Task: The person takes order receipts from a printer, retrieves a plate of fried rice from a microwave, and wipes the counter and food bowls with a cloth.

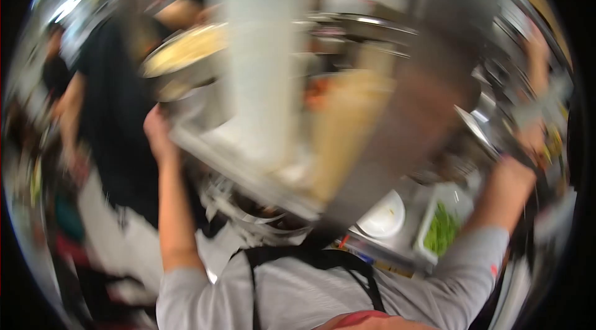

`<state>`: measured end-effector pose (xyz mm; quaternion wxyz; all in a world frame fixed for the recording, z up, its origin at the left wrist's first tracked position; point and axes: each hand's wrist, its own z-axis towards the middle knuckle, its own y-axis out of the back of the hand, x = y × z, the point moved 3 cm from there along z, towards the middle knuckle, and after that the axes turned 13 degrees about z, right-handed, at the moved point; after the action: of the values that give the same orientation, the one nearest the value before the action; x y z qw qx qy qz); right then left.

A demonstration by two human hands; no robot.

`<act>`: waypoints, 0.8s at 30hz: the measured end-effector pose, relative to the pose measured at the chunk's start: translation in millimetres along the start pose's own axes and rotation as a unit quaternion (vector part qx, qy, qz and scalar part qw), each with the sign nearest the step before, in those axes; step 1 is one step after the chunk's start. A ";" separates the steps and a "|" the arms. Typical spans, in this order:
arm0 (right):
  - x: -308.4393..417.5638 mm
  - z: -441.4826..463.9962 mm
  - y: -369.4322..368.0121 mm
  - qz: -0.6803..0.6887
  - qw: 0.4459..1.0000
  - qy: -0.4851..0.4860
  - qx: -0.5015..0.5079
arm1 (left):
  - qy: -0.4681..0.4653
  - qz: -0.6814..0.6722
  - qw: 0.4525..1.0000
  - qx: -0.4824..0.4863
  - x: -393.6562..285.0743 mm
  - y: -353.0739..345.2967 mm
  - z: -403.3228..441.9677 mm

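Observation:
My left hand [159, 130] is raised at the corner of a pale shelf or tray edge [248, 168], just below a round metal container [177, 85] with yellow contents; blur hides its fingers. On the right, my right hand [512, 178] is closed in a fist beside a shiny metal object [475, 125], and what it grips is too smeared to name. Between the hands stand a tall whitish translucent container [261, 63] and a tan container [347, 125], both blurred.
A dark metal post [410, 113] slants across the centre. Below it are a white bowl [382, 215] and a tray with greens [439, 230]. Metal bowls [267, 215] sit lower left. One person in black [118, 100] stands left; another person's arm [536, 60] shows at far right.

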<state>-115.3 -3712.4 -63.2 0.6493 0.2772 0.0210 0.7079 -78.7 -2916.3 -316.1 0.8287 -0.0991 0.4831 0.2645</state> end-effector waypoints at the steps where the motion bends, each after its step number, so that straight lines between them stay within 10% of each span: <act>1: 18.4 -19.1 -8.7 -0.002 1.000 0.012 -0.003 | -0.043 -0.012 0.999 0.018 46.5 13.0 22.6; 2: 40.7 -38.8 -20.9 0.005 1.000 0.026 -0.006 | -0.043 0.151 0.981 -0.112 21.3 19.6 13.3; 4: 88.5 -78.0 -31.5 0.032 0.997 0.063 -0.022 | -0.159 0.070 0.976 -0.132 50.9 23.5 24.0; 6: 157.3 -125.3 -44.8 0.117 0.986 0.114 -0.022 | -0.108 -0.232 0.965 -0.054 56.7 20.7 14.4; 12: 348.4 -286.8 -56.7 0.486 0.828 0.247 0.133 | -0.103 -0.174 0.978 -0.048 51.5 24.4 10.2; 14: 401.9 -332.2 -57.7 0.638 0.671 0.290 0.243 | -0.084 -0.167 0.982 -0.007 52.2 28.3 5.8; 19: 527.9 -418.8 -64.7 0.781 -0.020 0.284 0.556 | -0.068 -0.018 0.987 0.146 51.3 109.4 -27.2; 24: 610.4 -496.2 -119.0 0.701 -0.313 0.089 0.635 | 0.120 -0.036 0.910 0.396 81.4 257.7 -42.6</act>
<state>-217.6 -2961.7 -306.1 0.8773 -0.2773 -0.3057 -0.2449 -216.2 -2689.7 -383.9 0.7446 0.1892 0.6401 0.0076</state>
